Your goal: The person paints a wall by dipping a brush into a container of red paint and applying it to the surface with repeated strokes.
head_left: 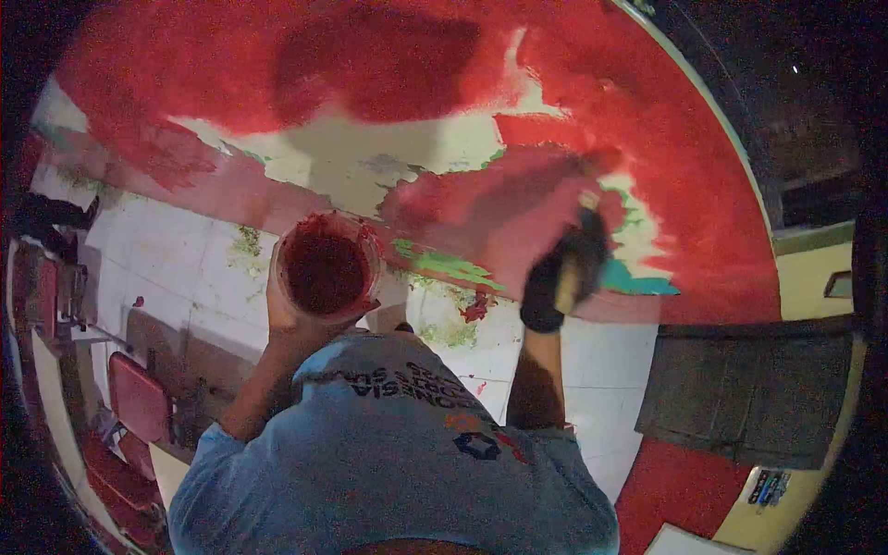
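My left hand [282, 310] is wrapped round a round paint tub [372, 268] with dark red paint inside and smears on its rim. My right hand [546, 287], in a black glove, is raised at the wall and closed on a paintbrush [569, 282]. The brush's pale handle shows against the glove; its bristle end is smeared by motion. In front of both hands stands the wall [361, 153], coated unevenly in bright red, with pale, pinkish and green patches still showing. A shadow falls across it from the right hand.
White floor tiles [199, 277] carry red drips and greenish stains along the wall's foot. Red chairs [139, 398] stand at the left. To the right hangs a dark grey cloth [745, 393] above a red surface [680, 490]. A dark shoe [91, 213] shows far left.
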Available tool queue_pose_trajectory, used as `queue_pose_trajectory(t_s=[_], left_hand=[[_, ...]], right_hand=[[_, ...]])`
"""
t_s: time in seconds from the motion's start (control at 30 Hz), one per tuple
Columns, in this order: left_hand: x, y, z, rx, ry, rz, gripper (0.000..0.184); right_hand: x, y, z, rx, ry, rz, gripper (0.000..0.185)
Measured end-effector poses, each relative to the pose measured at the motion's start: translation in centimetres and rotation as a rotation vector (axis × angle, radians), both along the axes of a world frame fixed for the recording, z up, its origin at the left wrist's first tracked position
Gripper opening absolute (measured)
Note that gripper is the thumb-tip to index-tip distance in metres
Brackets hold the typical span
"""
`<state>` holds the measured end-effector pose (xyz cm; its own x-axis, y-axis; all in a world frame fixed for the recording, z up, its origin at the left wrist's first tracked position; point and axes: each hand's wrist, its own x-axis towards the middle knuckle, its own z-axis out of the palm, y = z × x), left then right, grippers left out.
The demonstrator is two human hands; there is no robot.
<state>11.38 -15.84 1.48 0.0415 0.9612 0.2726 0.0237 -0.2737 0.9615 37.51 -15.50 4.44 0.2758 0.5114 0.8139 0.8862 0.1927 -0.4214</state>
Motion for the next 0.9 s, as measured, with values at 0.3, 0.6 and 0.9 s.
queue_pose_trajectory(t_s=[0.3,0.6,0.9], left_hand=[[0.5,-1.0,1.2,0.064,0.149,0.009,0.091],[0.0,-2.0,1.0,-0.07,0.113,-0.021,0.096],[1.0,-2.4,2.3,-0.083,0.151,-0.014,0.095]], right_hand=[[3.8,-2.6,-0.9,0.077,0.111,-0.205,0.015],[0.5,-0.8,-1.7,0.174,0.329,0.096,0.02],[0.8,-3.3,1.1,0.084,0.493,0.075,0.019]])
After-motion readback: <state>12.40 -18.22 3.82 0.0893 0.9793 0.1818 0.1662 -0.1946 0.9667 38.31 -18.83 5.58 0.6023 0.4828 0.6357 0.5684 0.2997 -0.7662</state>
